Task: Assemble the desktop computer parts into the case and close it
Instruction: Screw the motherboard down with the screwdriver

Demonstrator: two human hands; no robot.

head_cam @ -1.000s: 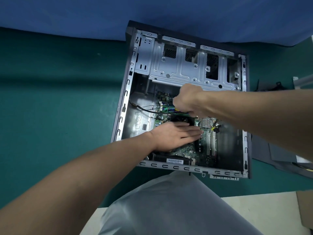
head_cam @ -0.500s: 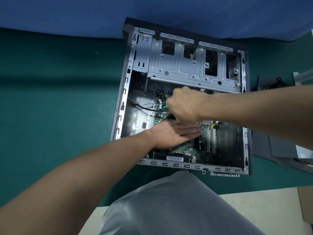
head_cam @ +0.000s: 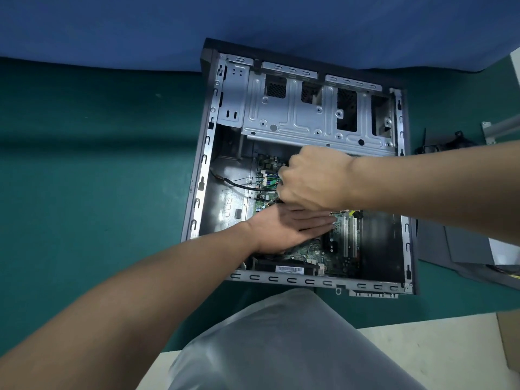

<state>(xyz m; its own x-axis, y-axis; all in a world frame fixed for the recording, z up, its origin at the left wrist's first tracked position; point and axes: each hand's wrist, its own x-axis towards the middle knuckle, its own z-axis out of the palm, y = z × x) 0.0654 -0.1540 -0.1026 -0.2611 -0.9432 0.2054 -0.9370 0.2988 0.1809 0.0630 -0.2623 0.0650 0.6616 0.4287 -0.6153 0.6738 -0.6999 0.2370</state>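
Observation:
The open desktop case point(head_cam: 205, 164) lies on its side on the green table, with the green motherboard point(head_cam: 309, 254) inside. My left hand point(head_cam: 284, 229) lies flat, fingers straight, pressing on a part in the middle of the board; that part is hidden under it. Just above it, my right hand point(head_cam: 312, 178) is curled into a fist round a small tool, of which only a grey tip point(head_cam: 271, 203) shows at the hand's left edge. Thin coloured wires and a black cable point(head_cam: 239, 184) run under the fist.
The silver drive cage point(head_cam: 298, 116) fills the far half of the case. A black part with a barcode label point(head_cam: 287, 268) sits by the near rim. A grey side panel point(head_cam: 450, 249) and a black part point(head_cam: 444, 144) lie to the right. Blue cloth hangs behind.
My right fist has dropped slightly toward my left hand and turned a little over the wires. My left hand stays flat in the same place.

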